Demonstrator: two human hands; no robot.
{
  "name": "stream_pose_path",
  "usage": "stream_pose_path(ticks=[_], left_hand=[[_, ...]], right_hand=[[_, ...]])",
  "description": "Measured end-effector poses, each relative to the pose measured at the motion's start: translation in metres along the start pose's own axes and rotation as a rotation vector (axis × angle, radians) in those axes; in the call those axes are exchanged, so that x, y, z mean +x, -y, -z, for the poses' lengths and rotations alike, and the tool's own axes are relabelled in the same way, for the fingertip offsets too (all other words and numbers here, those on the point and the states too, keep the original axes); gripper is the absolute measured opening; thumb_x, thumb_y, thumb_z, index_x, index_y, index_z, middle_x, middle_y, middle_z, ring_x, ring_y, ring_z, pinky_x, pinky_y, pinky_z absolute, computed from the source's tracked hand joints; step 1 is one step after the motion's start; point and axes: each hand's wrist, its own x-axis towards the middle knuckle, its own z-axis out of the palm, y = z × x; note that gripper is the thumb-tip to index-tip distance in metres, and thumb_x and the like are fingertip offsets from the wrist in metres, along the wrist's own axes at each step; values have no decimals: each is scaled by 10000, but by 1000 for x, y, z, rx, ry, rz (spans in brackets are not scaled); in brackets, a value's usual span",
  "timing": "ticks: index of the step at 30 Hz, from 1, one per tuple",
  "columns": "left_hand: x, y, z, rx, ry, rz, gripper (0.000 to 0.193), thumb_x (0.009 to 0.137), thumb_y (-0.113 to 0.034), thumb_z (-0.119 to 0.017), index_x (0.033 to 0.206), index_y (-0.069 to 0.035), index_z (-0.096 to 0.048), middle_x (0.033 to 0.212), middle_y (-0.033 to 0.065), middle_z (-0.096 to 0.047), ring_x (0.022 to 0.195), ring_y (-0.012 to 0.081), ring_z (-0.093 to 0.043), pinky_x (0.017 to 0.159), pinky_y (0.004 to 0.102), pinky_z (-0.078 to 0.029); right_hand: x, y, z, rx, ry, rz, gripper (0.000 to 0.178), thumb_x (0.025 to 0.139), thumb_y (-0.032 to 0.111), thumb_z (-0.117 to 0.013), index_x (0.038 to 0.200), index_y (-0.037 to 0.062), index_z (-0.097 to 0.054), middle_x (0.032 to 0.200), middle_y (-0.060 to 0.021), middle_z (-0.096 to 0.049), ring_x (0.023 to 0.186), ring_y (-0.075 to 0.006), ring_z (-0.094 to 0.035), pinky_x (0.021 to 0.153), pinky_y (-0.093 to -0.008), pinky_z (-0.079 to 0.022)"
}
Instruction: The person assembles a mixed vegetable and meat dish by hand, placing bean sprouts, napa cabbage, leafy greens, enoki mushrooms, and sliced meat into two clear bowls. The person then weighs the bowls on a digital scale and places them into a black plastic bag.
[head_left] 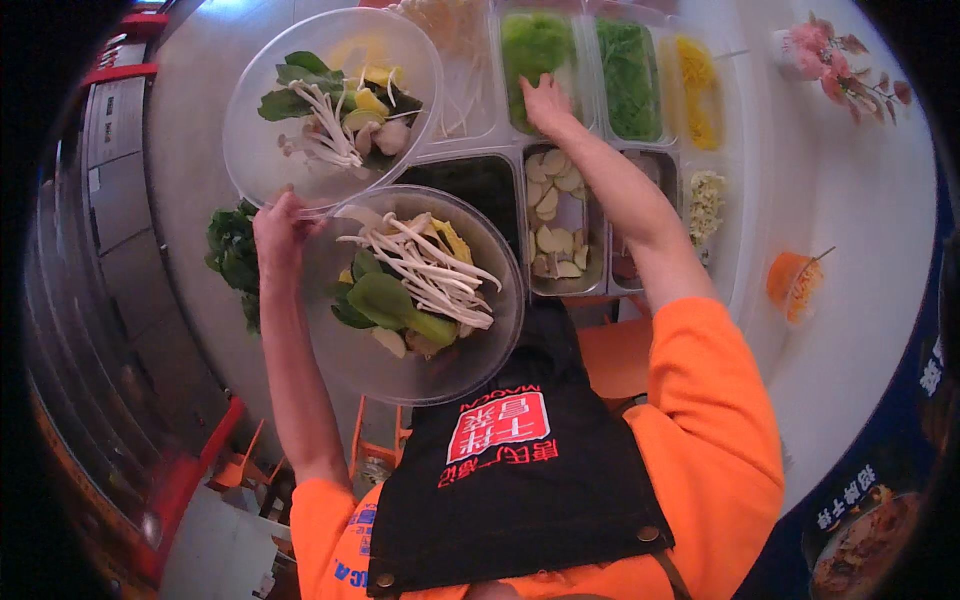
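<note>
The upper bowl [250, 140], clear and round, is at 11 o'clock, holding leafy greens and pale mushrooms; just beside it, at 9 o'clock near the centre, the lower bowl [390, 375] carries a similar mix. The leaf tub [540, 40], filled with light green leaves, lies between 12 and 1 o'clock amid other tubs, with the sliced-vegetable tub [597, 265] just below it. The white tabletop [840, 180] spreads at 3 o'clock, bearing an orange cup [785, 275] there and pink flowers [825, 50] at 2 o'clock. Orange chairs show around 7 to 8 o'clock. Of the 2 hands, the left hand [280, 235], forearm rising from 7 o'clock, grips the upper bowl's rim in its fingers; the right hand [548, 105], arm reaching up from 5 o'clock, dips its fingers into the leaf tub, and whether they close on leaves cannot be told.
</note>
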Motion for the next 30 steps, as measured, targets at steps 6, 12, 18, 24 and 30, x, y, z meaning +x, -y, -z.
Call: stream_pose_path(ticks=[6, 12, 18, 24, 30], left_hand=[[-3, -4, -3, 0, 26, -28, 103, 806, -62, -524, 730, 8, -531, 674, 151, -612, 507, 224, -593, 443, 287, -484], [1, 0, 0, 6, 63, -35, 143, 802, -81, -529, 719, 33, -545, 650, 149, -599, 486, 216, -573, 440, 294, -472], [7, 4, -1, 34, 38, -27, 155, 781, -92, -531, 721, 49, -554, 626, 148, -596, 488, 216, -592, 425, 288, -479], [4, 3, 0, 29, 110, -38, 443, 799, -110, -512, 1181, 108, -471, 679, 74, -541, 529, 178, -571, 459, 278, -475], [0, 0, -1, 52, 136, -98, 597, 789, -85, -487, 1326, 122, -330, 747, 143, -611, 527, 186, -567, 452, 286, -476]], right_hand=[[-1, -15, -8, 85, 37, 92, 292, 849, 94, -474, 1126, 125, -562, 1055, -214, -551, 969, -379, -574, 784, -450, -494], [16, -32, 4, 577, -14, -54, 195, 786, 19, -565, 958, 32, -656, 863, -171, -662, 819, -286, -652, 699, -405, -530], [-9, 11, 129, 1341, -30, -286, 202, 856, 79, -613, 1001, -61, -628, 906, -107, -654, 754, -181, -649, 640, -278, -564], [-10, 116, 236, 1598, 237, 285, 276, 886, 154, -607, 1118, 5, -596, 868, -99, -632, 773, -154, -621, 647, -313, -520], [51, 69, 189, 657, -234, 20, 357, 828, 274, -660, 1089, 33, -628, 972, -124, -663, 845, -201, -646, 762, -313, -525]])
